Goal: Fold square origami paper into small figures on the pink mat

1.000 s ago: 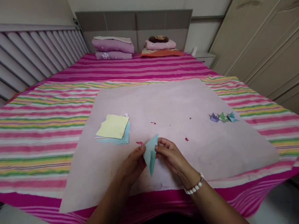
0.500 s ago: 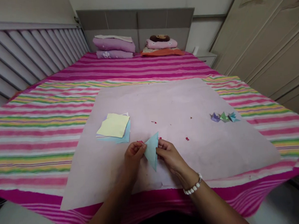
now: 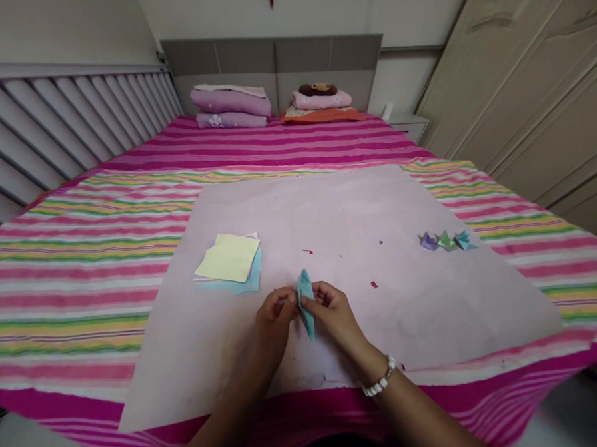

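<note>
A folded light-blue paper piece (image 3: 305,302) stands narrow and upright between my two hands, just above a large pale pink sheet (image 3: 433,310) spread on the bed. My left hand (image 3: 273,313) pinches its left side. On the right side my right hand (image 3: 331,308), with a white bead bracelet at the wrist, pinches it too. A stack of square papers (image 3: 229,264), pale yellow on top and blue beneath, lies to the left of my hands.
Three small folded paper figures (image 3: 447,241), purple, green and blue, sit in a row at the right of the sheet. Tiny red scraps (image 3: 374,285) dot it. The striped bedspread (image 3: 80,261) runs back to folded bedding (image 3: 230,107). Wardrobe doors (image 3: 532,91) stand at right.
The blue paper has gone from a wide triangle to a narrow folded shape as my hands closed together. The view has tilted slightly.
</note>
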The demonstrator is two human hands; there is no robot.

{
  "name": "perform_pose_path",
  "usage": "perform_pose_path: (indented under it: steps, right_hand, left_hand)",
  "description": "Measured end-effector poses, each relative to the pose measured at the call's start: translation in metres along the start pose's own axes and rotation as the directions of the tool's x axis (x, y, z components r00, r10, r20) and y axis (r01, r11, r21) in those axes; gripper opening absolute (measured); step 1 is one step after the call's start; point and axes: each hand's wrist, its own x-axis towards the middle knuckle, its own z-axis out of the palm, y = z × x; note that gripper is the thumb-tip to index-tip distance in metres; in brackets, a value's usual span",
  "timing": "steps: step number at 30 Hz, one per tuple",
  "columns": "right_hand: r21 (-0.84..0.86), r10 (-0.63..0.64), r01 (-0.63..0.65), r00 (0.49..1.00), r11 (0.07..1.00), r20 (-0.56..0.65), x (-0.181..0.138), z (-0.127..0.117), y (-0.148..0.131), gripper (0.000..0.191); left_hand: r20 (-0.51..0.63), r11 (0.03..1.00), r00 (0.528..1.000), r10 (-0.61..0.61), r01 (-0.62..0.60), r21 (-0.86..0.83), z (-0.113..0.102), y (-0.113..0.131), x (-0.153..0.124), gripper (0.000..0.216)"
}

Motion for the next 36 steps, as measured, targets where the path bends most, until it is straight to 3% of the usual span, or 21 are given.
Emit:
perform_pose_path:
  steps: [3,6,9,13,17,21,26,31,36]
  right_hand:
    - [-0.114,-0.053,0.049,0.998,0.992,-0.03,0.001,0.0,0.004,0.017]
    - [-0.228,-0.13,0.119,0.991,0.966,-0.03,0.001,-0.001,0.009,0.009]
    - [-0.339,-0.162,0.14,0.986,0.931,-0.039,0.001,0.0,0.011,0.005]
    - [-0.459,-0.224,0.171,0.973,0.872,-0.062,0.002,-0.002,0.012,0.008]
    - [-0.556,-0.325,0.228,0.942,0.799,-0.08,0.005,-0.005,0.009,0.013]
    - [-0.536,-0.359,0.256,0.929,0.804,-0.095,0.007,-0.007,0.009,0.014]
    - [-0.511,-0.352,0.265,0.933,0.818,-0.079,0.009,-0.008,0.011,0.016]
    - [-0.465,-0.318,0.256,0.946,0.847,-0.059,0.009,-0.011,0.012,0.02]
    - [-0.378,-0.309,0.277,0.951,0.883,-0.025,0.01,-0.012,0.013,0.026]
  left_hand:
    - [0.043,0.999,0.999,0.018,-0.019,0.034,0.002,0.0,-0.003,0.027]
    - [-0.02,0.997,0.999,0.028,-0.027,0.069,0.004,-0.003,-0.004,0.032]
    - [-0.059,0.979,0.995,0.082,-0.07,0.189,0.004,-0.007,-0.002,0.019]
    - [-0.03,0.93,0.991,0.132,-0.113,0.349,0.003,-0.005,0.003,0.008]
    - [-0.067,0.904,0.981,0.182,-0.14,0.405,0.003,0.0,0.009,0.019]
    - [-0.091,0.909,0.976,0.196,-0.146,0.39,0.003,0.001,0.014,0.028]
    - [0.015,0.905,0.991,0.13,-0.125,0.406,0.002,-0.001,0.015,0.02]
    - [0.075,0.934,0.984,0.16,-0.175,0.312,-0.004,-0.007,0.02,0.026]
    - [0.09,0.978,0.994,0.058,-0.074,0.196,-0.006,-0.01,0.023,0.027]
